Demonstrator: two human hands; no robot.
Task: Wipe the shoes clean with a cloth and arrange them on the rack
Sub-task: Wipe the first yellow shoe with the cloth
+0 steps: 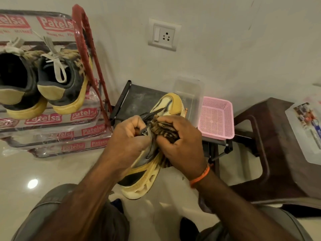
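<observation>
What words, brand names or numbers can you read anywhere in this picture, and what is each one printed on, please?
"Patelsa": white letters on red labels, repeated over the clear plastic wrap round the rack.
Smaller line under those labels: too blurred to read.
Printed sheet on the brown stool: text too small to read.
Held shoe: no readable marking.

We see a yellow shoe with a thick cut-out sole, held tilted above the floor, toe pointing away. A striped brown cloth is bunched against its upper. Two dark shoes with yellow soles stand on the red rack, heels toward us.
</observation>
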